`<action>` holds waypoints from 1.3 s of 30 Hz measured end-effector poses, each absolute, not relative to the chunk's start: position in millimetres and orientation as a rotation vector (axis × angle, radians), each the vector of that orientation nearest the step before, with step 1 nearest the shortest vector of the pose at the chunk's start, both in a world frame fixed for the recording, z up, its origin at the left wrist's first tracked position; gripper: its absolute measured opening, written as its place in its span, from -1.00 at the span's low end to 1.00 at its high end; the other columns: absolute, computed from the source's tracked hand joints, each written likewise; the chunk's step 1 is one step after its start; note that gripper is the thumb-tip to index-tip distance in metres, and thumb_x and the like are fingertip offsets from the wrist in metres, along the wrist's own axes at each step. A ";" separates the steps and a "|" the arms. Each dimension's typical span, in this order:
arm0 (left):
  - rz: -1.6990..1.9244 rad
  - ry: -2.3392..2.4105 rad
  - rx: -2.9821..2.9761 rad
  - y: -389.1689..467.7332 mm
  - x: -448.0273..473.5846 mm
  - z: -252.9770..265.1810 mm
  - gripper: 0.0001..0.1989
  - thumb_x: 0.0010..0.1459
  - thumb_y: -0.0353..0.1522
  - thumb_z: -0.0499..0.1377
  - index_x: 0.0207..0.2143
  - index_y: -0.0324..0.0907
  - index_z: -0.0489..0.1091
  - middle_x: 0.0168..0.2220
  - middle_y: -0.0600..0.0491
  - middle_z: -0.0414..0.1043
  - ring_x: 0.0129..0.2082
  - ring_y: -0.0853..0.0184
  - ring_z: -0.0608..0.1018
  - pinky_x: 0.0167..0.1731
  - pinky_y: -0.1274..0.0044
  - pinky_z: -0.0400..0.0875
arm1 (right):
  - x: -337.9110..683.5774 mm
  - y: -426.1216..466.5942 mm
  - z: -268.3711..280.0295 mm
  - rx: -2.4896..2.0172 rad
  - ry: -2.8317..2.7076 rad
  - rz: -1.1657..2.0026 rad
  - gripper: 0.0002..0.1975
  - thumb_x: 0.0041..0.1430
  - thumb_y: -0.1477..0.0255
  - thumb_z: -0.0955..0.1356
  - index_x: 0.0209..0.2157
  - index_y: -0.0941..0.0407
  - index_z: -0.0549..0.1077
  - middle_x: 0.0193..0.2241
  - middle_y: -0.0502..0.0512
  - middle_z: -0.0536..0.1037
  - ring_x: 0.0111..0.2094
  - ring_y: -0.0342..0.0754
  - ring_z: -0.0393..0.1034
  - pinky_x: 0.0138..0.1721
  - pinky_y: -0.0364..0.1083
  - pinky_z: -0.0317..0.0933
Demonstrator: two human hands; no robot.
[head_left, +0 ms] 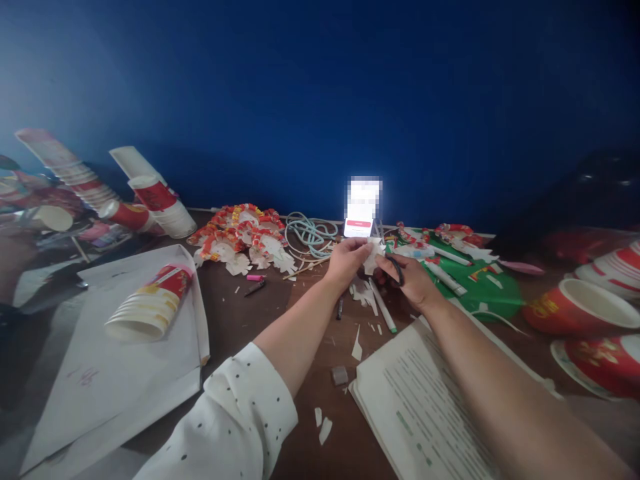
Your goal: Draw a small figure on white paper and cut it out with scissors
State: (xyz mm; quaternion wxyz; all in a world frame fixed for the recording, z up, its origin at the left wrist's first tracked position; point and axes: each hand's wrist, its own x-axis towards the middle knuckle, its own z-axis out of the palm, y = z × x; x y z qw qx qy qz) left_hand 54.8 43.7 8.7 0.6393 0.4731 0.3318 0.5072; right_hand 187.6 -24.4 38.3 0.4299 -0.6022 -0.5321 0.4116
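My left hand (351,259) pinches a small piece of white paper (371,261) above the middle of the table. Close beside it, my right hand (407,277) is closed on scissors with dark handles (399,269); their blades are hidden near the paper. Behind both hands a lit phone (360,203) stands upright against the blue wall. Under the hands lie a cut scrap of white paper (365,293) and a white marker with a green end (384,308).
Stacked paper cups (145,310) lie on white sheets (100,393) at left. Red-and-white cut pieces (245,233) and pale blue cord (310,230) sit at the back. A printed booklet (415,393) lies at front right, with a green sheet (493,293) and red cups (565,310) beyond.
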 end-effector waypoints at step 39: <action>1.155 0.759 1.042 40.1 54.5 14.4 -0.81 -0.05 -0.30 0.31 -0.39 -0.22 0.46 -0.55 0.09 0.44 -0.60 0.44 0.41 -0.54 0.56 0.30 | 189.9 -24.0 32.6 -1.460 -1.357 0.967 -0.54 0.01 -0.05 0.41 -0.50 0.10 0.46 -0.58 0.00 0.46 -0.53 -0.10 0.26 -0.46 -0.10 0.13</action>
